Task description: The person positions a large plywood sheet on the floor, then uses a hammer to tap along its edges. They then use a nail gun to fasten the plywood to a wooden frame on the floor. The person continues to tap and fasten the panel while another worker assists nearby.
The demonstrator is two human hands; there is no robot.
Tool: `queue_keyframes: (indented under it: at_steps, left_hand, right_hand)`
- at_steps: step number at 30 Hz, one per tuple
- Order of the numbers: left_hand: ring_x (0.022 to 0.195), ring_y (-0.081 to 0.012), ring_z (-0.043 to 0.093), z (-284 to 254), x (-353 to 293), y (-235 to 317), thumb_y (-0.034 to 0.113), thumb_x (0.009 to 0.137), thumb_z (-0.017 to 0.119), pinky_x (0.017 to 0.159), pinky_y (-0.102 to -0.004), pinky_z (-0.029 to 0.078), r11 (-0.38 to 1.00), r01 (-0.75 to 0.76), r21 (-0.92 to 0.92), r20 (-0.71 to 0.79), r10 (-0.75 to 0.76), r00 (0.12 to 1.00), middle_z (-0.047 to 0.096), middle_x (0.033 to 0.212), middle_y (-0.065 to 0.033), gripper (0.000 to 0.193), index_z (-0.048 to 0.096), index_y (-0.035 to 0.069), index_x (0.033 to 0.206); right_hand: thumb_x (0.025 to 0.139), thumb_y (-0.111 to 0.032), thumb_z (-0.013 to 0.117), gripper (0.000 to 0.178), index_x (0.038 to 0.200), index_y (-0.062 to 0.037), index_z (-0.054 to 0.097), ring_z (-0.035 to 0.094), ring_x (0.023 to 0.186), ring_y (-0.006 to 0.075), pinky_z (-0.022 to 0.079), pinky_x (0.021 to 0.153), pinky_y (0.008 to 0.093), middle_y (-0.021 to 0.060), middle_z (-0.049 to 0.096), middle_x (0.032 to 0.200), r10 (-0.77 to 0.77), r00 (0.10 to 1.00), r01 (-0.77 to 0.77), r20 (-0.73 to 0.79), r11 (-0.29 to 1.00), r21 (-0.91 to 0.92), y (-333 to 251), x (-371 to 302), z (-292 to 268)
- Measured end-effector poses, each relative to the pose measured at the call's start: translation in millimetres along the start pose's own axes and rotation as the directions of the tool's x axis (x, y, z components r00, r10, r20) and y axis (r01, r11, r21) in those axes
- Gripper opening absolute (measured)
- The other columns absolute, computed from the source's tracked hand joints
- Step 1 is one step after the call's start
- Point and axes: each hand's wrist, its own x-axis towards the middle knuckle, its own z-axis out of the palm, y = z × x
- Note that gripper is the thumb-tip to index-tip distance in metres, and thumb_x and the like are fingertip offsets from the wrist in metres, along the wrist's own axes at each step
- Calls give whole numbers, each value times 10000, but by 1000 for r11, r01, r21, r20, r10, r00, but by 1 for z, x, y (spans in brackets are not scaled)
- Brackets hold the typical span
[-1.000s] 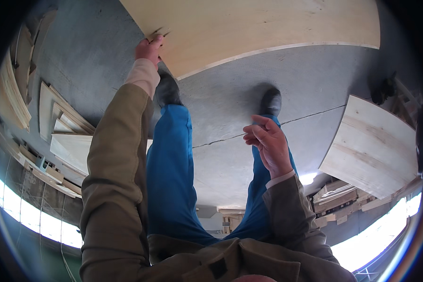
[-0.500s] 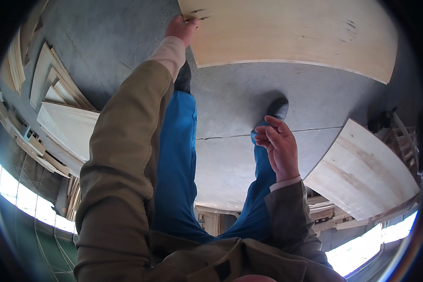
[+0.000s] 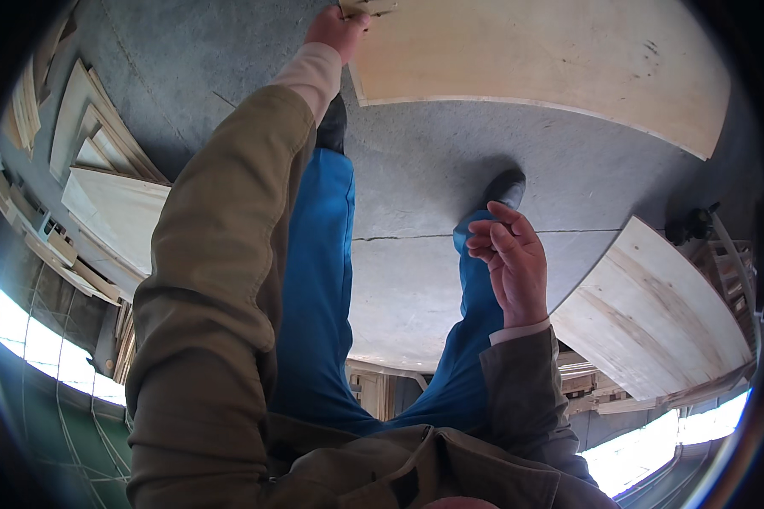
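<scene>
A large pale plywood sheet (image 3: pixel 535 64) with a few dark marks spans the top of the head view. My left hand (image 3: pixel 338 34), arm stretched far forward, is closed on the sheet's left edge near its corner; its fingertips are partly hidden. My right hand (image 3: pixel 516 267) hangs in front of my right leg, palm turned up, with its fingers loosely bent and apart. Nothing lies in it. Both arms wear brown sleeves with pale cuffs.
Grey concrete floor (image 3: pixel 433 144) with a crack runs beneath my blue trouser legs and dark shoes. At the right, another plywood sheet (image 3: pixel 654 310) leans over stacked wood. Along the left lie several boards (image 3: pixel 106 204) and wood offcuts.
My left hand and the near edge of the plywood sheet sit a little higher in view. The right hand keeps its loose pose, having shifted slightly right.
</scene>
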Motion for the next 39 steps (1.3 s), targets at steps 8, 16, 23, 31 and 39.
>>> queue_keyframes:
  at_steps: [8,16,23,31,39]
  left_hand:
    - [816,-306,717,3,7,-8,244,889,565,683,-423,573,994,-102,47,-53,105,993,710,912,-189,317,553,20,1111]
    - [1256,-307,554,-89,-123,17,469,874,673,1030,-393,449,985,74,158,-166,-47,985,584,1351,-193,662,550,28,1353]
    - [1174,-302,620,-141,-285,2,360,866,691,981,-384,488,955,278,100,-131,-264,955,641,1261,-208,572,582,-25,1275]
    - [1114,-279,647,-144,-399,66,314,842,729,950,-359,506,933,359,24,7,-359,933,669,1209,-192,571,592,-31,1275]
    - [1068,-255,666,-148,-480,174,305,834,736,926,-357,518,989,103,105,50,-109,993,691,1147,-187,522,627,-20,1227]
  right_hand:
    - [993,-183,597,377,1302,17,515,681,883,192,542,816,308,146,688,1053,-1,1000,0,-24,999,-45,14,-1,-14]
    - [975,-201,606,401,1297,19,514,653,854,167,527,790,300,112,676,1035,66,980,-111,-188,964,-242,41,-50,-30]
    - [946,-204,625,459,1307,45,491,638,824,170,534,745,310,123,665,1031,28,980,-89,-198,948,-306,25,-147,-45]
    - [929,-152,647,441,1285,63,500,637,725,161,516,617,276,112,666,925,-44,958,-26,-282,970,-242,15,-241,-95]
    - [905,-184,671,489,1294,52,492,678,765,206,550,619,329,138,685,964,-93,947,-24,-307,933,-358,-2,-314,-169]
